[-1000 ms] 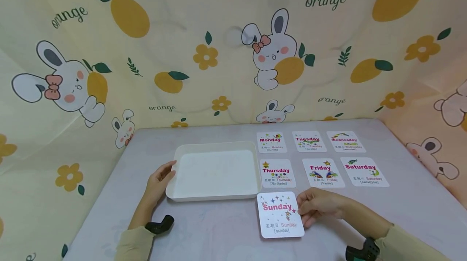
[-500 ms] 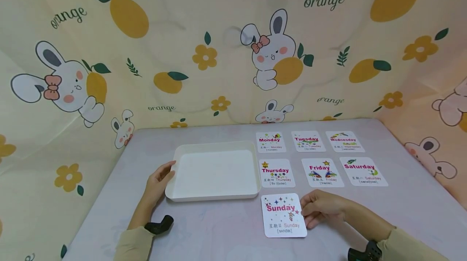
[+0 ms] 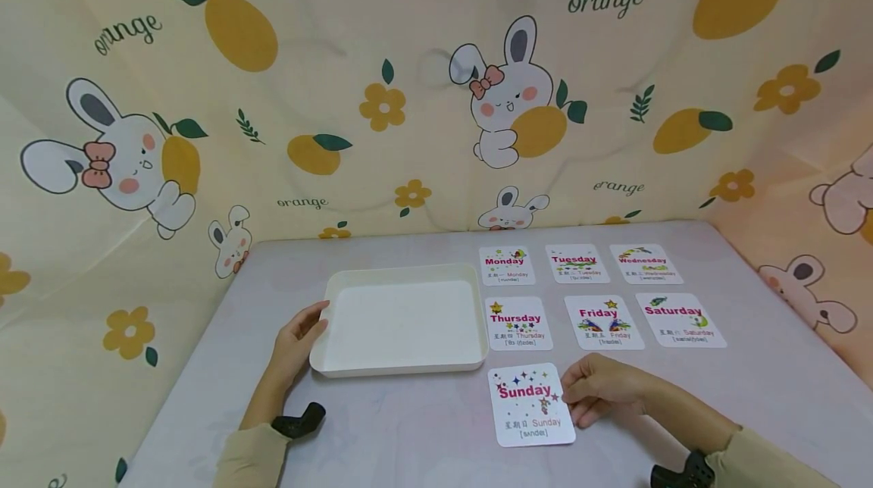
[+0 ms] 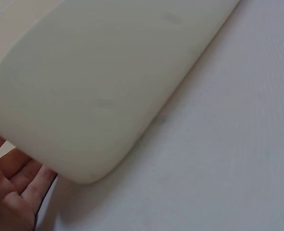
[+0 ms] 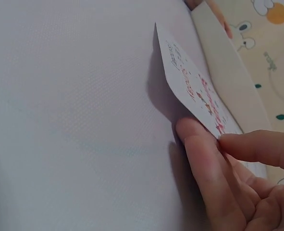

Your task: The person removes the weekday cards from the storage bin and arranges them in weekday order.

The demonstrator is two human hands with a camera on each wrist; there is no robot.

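Note:
A white card reading Sunday (image 3: 532,405) lies on the table just below the Thursday card (image 3: 516,323). My right hand (image 3: 600,389) pinches its right edge between thumb and fingers; in the right wrist view the Sunday card (image 5: 194,91) is lifted slightly off the cloth. My left hand (image 3: 295,340) rests against the left side of the empty white tray (image 3: 327,306), fingers relaxed. In the left wrist view the tray wall (image 4: 98,91) fills the frame, with my left fingers (image 4: 17,187) beside its corner.
Cards for Monday (image 3: 506,266), Tuesday (image 3: 576,264) and Wednesday (image 3: 644,264) form a far row; Friday (image 3: 602,322) and Saturday (image 3: 678,319) sit beside Thursday. A printed bunny-and-orange curtain (image 3: 382,94) walls in the lilac table (image 3: 395,435).
My right hand has slid the Sunday card a little to the right, so it now lines up under the Thursday card. The left hand and tray have stayed still.

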